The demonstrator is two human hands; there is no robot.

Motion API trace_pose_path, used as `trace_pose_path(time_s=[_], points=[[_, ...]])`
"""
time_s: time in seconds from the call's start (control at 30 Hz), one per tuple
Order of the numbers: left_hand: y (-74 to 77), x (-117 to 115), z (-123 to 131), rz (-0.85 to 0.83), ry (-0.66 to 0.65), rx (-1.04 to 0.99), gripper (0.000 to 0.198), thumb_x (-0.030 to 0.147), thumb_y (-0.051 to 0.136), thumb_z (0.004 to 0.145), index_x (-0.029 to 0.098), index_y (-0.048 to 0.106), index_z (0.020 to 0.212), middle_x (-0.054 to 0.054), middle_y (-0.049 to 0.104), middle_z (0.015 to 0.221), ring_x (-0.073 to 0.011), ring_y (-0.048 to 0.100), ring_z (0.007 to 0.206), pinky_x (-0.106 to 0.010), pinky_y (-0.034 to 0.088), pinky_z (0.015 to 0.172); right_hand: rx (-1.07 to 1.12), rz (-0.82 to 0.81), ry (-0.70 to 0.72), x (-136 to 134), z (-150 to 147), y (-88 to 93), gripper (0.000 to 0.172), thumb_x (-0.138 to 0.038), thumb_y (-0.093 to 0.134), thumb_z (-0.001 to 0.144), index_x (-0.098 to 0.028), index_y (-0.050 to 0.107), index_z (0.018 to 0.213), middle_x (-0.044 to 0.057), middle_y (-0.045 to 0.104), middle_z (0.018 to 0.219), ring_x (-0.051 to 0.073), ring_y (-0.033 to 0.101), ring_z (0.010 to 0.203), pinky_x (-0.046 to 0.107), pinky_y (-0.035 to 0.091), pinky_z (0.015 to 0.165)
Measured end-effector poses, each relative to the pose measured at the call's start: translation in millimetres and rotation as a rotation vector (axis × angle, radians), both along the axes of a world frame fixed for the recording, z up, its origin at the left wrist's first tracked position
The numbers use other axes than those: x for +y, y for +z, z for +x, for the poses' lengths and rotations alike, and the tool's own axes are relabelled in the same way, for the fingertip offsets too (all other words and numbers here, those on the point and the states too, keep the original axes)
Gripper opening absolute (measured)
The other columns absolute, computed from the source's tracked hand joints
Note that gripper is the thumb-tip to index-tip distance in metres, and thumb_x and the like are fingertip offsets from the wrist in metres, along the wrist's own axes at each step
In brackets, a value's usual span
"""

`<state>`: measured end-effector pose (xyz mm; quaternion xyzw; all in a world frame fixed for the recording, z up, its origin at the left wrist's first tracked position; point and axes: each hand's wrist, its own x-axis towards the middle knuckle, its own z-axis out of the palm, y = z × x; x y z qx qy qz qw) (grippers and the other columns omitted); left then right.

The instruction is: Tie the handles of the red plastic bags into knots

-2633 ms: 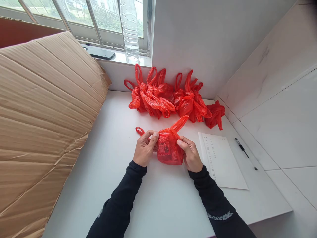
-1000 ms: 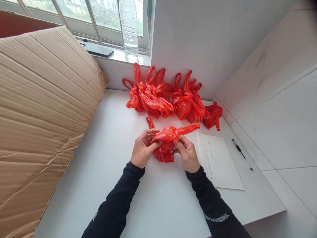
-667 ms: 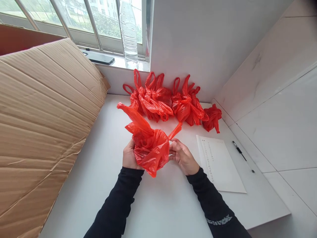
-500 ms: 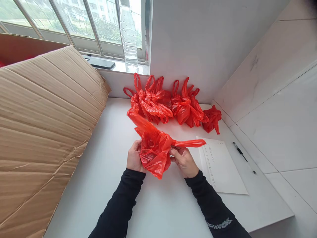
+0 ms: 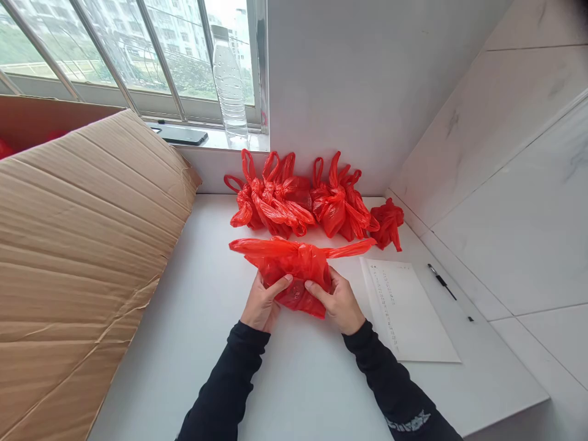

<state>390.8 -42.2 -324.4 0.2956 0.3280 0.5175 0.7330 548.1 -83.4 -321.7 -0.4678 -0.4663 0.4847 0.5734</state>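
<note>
A knotted red plastic bag [image 5: 298,269] is held between my two hands above the white table [image 5: 303,392]. My left hand [image 5: 264,300] grips its left side, thumb pressed on the front. On the right side my right hand [image 5: 337,300] grips it the same way, thumb also on the front. The bag's handles stick out to the left and right. Something bulges inside, but the red film hides what it is. Behind it, several tied red plastic bags [image 5: 285,196] stand in a row by the wall, one smaller red bag [image 5: 388,222] at the right end.
A large cardboard box [image 5: 92,257] with red items inside fills the left side. A paper pad [image 5: 413,312] with handwriting and a pen [image 5: 441,280] lie at right. On the windowsill are a water bottle [image 5: 229,92] and a phone [image 5: 179,135].
The held bag has turned so its side faces me, and both thumbs have moved onto its front. My view has tilted up slightly. The row of bags stays in place.
</note>
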Motion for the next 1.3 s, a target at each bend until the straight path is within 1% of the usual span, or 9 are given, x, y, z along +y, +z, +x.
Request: trace_pose_path(time_s=[0.07,0.17,0.37,0.6,0.7,0.83,0.93,1.1,1.3], points=[[2.6,-1,-2,-0.014,-0.098,-0.005,0.06,0.023,0.082,0.069,0.019,0.058,0.124,-0.011,0.071,0.116,-0.0339,0.066,0.11,-0.045,0.055,0.091,-0.012,-0.03,-0.035,1,1,-3.9,0.031,-0.041,0.072,0.083,-0.019,0.068,0.105,0.007,0.074,0.101,0.026,0.068,0.096,0.039,0.054,0.089],[3.3,-3,-2,0.033,-0.198,-0.017,0.067,0.015,0.082,0.064,0.02,0.056,0.126,-0.012,0.068,0.123,-0.0344,0.063,0.115,-0.044,0.054,0.093,0.051,-0.028,-0.124,2,4,-5.6,0.034,-0.043,0.07,0.084,-0.018,0.068,0.107,0.007,0.074,0.099,0.026,0.068,0.094,0.039,0.054,0.088],[-1.2,-1,0,0.095,-0.085,0.046,0.069,0.014,0.086,0.059,0.017,0.059,0.123,-0.013,0.067,0.127,-0.0324,0.063,0.117,-0.043,0.05,0.1,0.092,-0.037,0.026,0,5,3.2,0.037,-0.04,0.073,0.083,-0.021,0.067,0.114,0.007,0.072,0.113,0.027,0.066,0.107,0.043,0.051,0.099],[-0.1,0,0,0.101,-0.088,0.104,0.061,0.019,0.088,0.061,0.015,0.063,0.117,-0.014,0.069,0.125,-0.0336,0.063,0.117,-0.043,0.052,0.095,0.138,-0.031,-0.028,0,2,-1.6,0.031,-0.04,0.074,0.082,-0.021,0.07,0.106,0.007,0.074,0.106,0.026,0.067,0.1,0.042,0.052,0.094],[-3.1,2,-1,0.094,-0.031,0.097,0.059,0.022,0.089,0.061,0.015,0.064,0.114,-0.014,0.071,0.12,-0.0321,0.065,0.113,-0.043,0.052,0.096,0.146,-0.028,-0.005,0,1,-0.7,0.03,-0.041,0.068,0.087,-0.021,0.069,0.109,0.007,0.072,0.106,0.024,0.066,0.099,0.039,0.053,0.092],[-4.7,5,-4,0.082,0.106,0.054,0.056,0.025,0.088,0.062,0.014,0.065,0.112,-0.012,0.073,0.112,-0.0308,0.068,0.107,-0.041,0.055,0.09,0.069,-0.064,0.147,-1,3,1.7,0.038,-0.042,0.069,0.086,-0.023,0.063,0.118,0.005,0.068,0.104,0.019,0.063,0.085,0.03,0.055,0.067],[0.2,4,-5,0.064,0.146,0.025,0.047,0.023,0.088,0.062,0.013,0.067,0.104,-0.01,0.075,0.102,-0.0308,0.07,0.099,-0.04,0.057,0.083,0.041,-0.088,0.226,-1,5,0.8,0.031,-0.041,0.074,0.081,-0.021,0.065,0.103,0.001,0.063,0.082,0.015,0.056,0.067,0.026,0.049,0.051],[9.0,1,-4,0.044,0.096,-0.022,0.045,0.019,0.084,0.067,0.015,0.066,0.108,-0.01,0.075,0.105,-0.0303,0.072,0.094,-0.042,0.061,0.079,0.077,-0.046,0.139,1,5,-1.6,0.027,-0.04,0.076,0.079,-0.02,0.068,0.095,0.002,0.062,0.083,0.016,0.055,0.073,0.028,0.054,0.055],[3.9,1,-3,0.073,0.009,-0.014,0.053,0.014,0.085,0.062,0.014,0.065,0.111,-0.014,0.074,0.111,-0.0331,0.07,0.102,-0.046,0.059,0.088,0.103,-0.062,0.077,2,9,-2.7,0.027,-0.04,0.074,0.08,-0.02,0.07,0.098,0.005,0.068,0.093,0.019,0.06,0.082,0.032,0.057,0.064]])
